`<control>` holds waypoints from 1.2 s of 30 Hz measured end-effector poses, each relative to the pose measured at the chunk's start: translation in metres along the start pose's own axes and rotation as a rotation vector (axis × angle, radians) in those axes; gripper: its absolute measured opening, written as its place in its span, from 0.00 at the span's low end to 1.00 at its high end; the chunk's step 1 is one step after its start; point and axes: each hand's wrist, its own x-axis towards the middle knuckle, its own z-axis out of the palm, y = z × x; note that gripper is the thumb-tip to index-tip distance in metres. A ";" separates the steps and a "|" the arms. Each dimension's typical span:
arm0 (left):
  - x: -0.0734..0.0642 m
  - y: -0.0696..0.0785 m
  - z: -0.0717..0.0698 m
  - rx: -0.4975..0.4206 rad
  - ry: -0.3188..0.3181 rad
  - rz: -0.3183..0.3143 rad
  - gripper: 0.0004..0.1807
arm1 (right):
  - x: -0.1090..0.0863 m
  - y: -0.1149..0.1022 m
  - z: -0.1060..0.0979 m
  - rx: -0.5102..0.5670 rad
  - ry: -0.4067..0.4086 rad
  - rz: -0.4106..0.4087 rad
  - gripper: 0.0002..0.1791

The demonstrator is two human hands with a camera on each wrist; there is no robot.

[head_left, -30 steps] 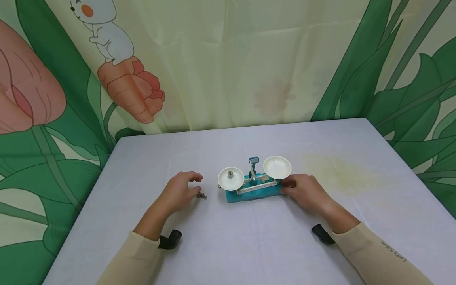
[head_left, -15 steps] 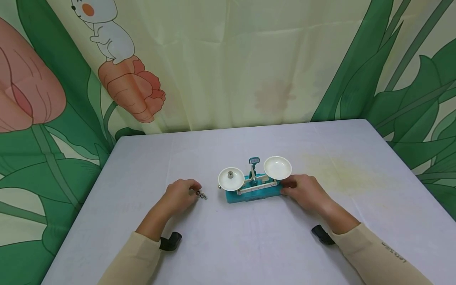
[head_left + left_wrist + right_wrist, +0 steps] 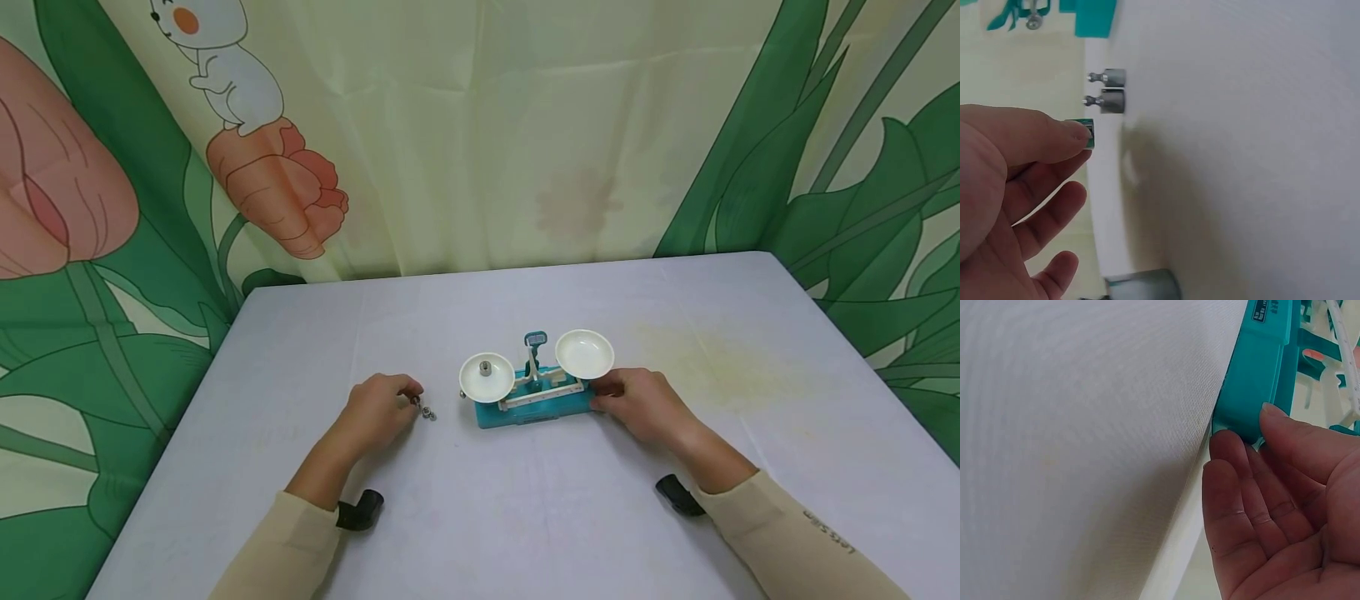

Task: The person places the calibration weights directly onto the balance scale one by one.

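Note:
My left hand [image 3: 377, 410] pinches a small metal weight [image 3: 1090, 134] between thumb and index finger, its other fingers loosely bent below. Just past the fingertips, two small knobbed metal weights [image 3: 1114, 101] stand side by side on the table. A teal balance scale [image 3: 536, 407] sits to their right, and my right hand [image 3: 637, 402] grips the right end of its base with the thumb on top and fingers against the end. The scale's left pan [image 3: 474, 385] hangs lower and carries a metal weight [image 3: 485, 367]; its right pan [image 3: 585, 352] is raised.
A larger metal weight [image 3: 1144, 286] shows at the bottom of the left wrist view. The white-covered table [image 3: 517, 517] ends at a printed curtain [image 3: 480, 150] along the back. Dark wrist cameras [image 3: 361, 510] hang under both forearms.
My left hand has come down, closed thumb and index finger on a small weight, and drawn it slightly away from the others. The right hand and the scale have stayed in place.

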 end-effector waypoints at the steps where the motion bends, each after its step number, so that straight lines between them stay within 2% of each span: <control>1: 0.000 0.001 -0.002 -0.002 0.010 0.015 0.12 | 0.000 0.000 0.000 0.000 0.000 0.000 0.18; 12: -0.007 0.032 -0.017 -0.057 0.159 0.216 0.10 | 0.000 0.001 0.000 -0.003 -0.002 0.004 0.18; 17: -0.009 0.049 -0.022 -0.075 0.180 0.284 0.10 | 0.000 0.001 0.000 -0.005 -0.001 0.007 0.18; 21: -0.008 0.061 -0.021 -0.071 0.186 0.314 0.11 | -0.001 0.000 0.000 -0.002 0.000 0.004 0.18; 27: -0.004 0.072 -0.015 -0.032 0.163 0.305 0.10 | -0.001 0.000 0.001 0.000 0.000 -0.002 0.17; 31: -0.001 0.075 -0.012 -0.003 0.153 0.299 0.10 | -0.001 0.000 0.001 0.001 -0.004 0.001 0.18; 36: 0.001 0.076 -0.010 0.010 0.173 0.327 0.07 | 0.000 0.000 0.001 -0.003 -0.001 0.005 0.17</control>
